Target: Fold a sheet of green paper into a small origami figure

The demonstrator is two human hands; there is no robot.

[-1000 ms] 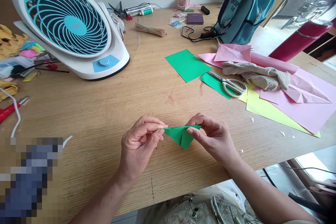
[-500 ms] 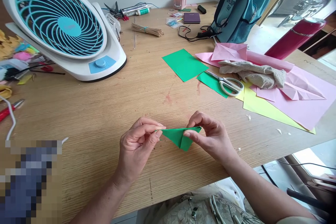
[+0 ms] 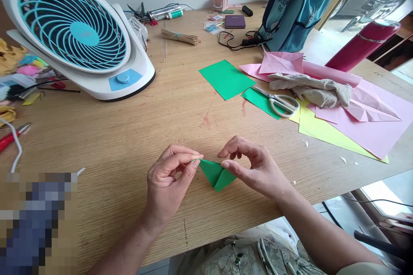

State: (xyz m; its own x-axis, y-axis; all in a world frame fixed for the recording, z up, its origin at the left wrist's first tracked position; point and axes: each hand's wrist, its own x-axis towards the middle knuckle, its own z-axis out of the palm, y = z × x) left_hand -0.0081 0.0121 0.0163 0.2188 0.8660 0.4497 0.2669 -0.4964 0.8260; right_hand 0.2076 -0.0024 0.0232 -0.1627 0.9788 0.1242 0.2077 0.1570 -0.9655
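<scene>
While our bare left hand (image 3: 169, 178) pinches the corner of a small, pointed piece of folded green paper (image 3: 211, 173) above the brown wood-grain table (image 3: 129, 137), our bare right hand (image 3: 260, 166) keeps thumb and forefinger parted beside it; whether the thumb touches, we cannot tell.

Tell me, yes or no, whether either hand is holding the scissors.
No, the scissors lie partly over a green sheet, apart from the left hand and the right hand, which are at the folded green paper.
</scene>
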